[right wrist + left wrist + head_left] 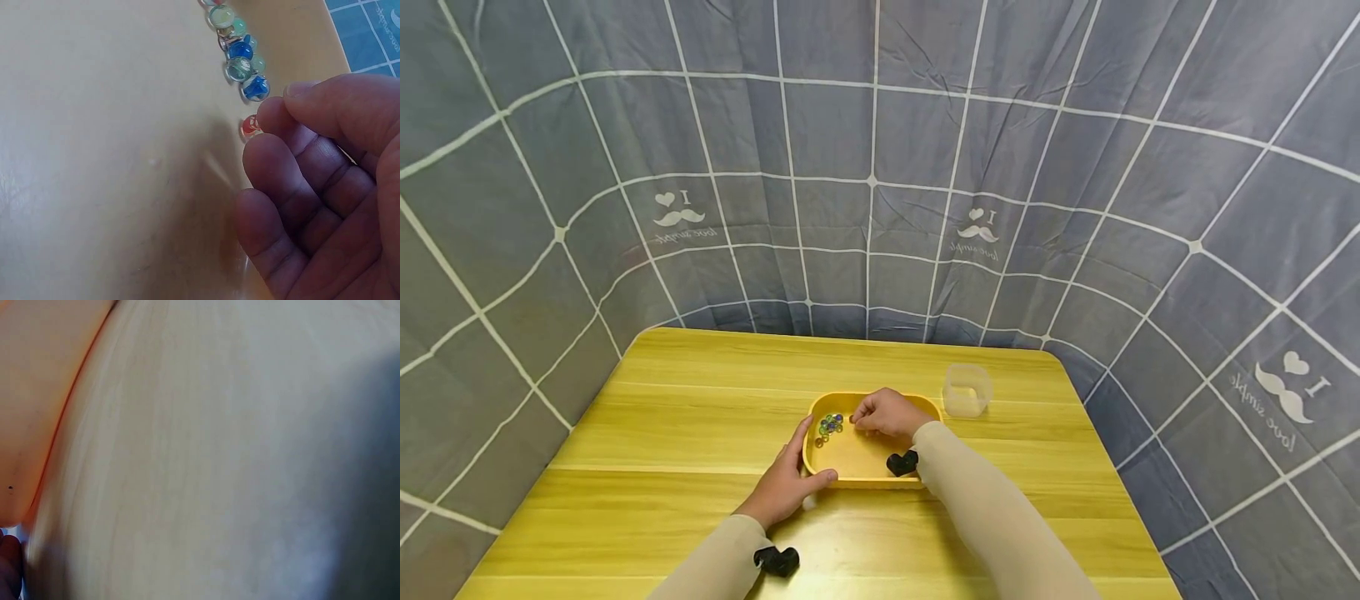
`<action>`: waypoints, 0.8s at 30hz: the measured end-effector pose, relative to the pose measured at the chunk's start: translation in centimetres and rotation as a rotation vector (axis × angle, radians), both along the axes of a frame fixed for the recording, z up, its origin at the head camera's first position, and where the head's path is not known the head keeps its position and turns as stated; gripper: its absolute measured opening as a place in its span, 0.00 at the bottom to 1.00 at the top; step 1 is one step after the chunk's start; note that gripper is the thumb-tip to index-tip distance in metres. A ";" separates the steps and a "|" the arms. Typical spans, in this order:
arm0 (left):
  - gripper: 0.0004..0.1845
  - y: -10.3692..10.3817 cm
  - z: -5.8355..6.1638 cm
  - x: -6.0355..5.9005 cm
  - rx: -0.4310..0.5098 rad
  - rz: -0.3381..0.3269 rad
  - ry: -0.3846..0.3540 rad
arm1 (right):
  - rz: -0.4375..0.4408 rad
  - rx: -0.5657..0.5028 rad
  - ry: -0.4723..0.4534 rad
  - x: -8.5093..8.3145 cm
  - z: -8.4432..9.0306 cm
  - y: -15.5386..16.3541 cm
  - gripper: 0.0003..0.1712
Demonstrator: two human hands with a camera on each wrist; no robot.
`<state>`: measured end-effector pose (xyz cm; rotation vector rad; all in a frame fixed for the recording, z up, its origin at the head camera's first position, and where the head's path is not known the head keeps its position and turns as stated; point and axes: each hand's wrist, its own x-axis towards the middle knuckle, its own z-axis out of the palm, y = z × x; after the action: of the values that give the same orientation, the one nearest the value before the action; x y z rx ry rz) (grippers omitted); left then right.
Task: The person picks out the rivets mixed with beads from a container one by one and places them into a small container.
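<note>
A yellow tray sits mid-table with several glass marbles clustered in its far left corner. My left hand grips the tray's left end, fingers along the wall and thumb over the front rim. My right hand reaches into the tray beside the marbles. In the right wrist view its curled thumb and index finger pinch at a red marble, just below a row of blue and green marbles on the tray floor. The left wrist view is blurred, showing only tray wall and a fingertip.
A clear plastic cup stands on the wooden table just right of the tray's far corner. A grey gridded cloth hangs around the table's back and sides.
</note>
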<state>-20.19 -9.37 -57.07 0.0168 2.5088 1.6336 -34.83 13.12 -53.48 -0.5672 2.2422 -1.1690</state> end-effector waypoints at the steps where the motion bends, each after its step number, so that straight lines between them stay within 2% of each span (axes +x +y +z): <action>1: 0.59 0.0 0.0 0.0 -0.002 0.001 0.002 | 0.003 0.000 0.001 -0.1 0.0 0.0 0.06; 13: 0.58 0.0 0.0 -0.1 -0.003 0.003 -0.005 | 0.024 0.005 0.040 -0.1 0.8 0.4 0.06; 19: 0.59 -0.1 -0.3 -0.2 -0.019 0.006 -0.007 | 0.039 0.024 0.094 -0.5 1.2 0.8 0.07; 24: 0.59 0.0 -0.4 -0.2 -0.013 0.008 -0.013 | 0.044 0.062 0.120 -0.7 2.2 1.2 0.08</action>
<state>-20.38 -9.40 -57.46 -0.0054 2.5133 1.6152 -35.55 14.29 -51.26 -0.6744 2.3458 -1.0651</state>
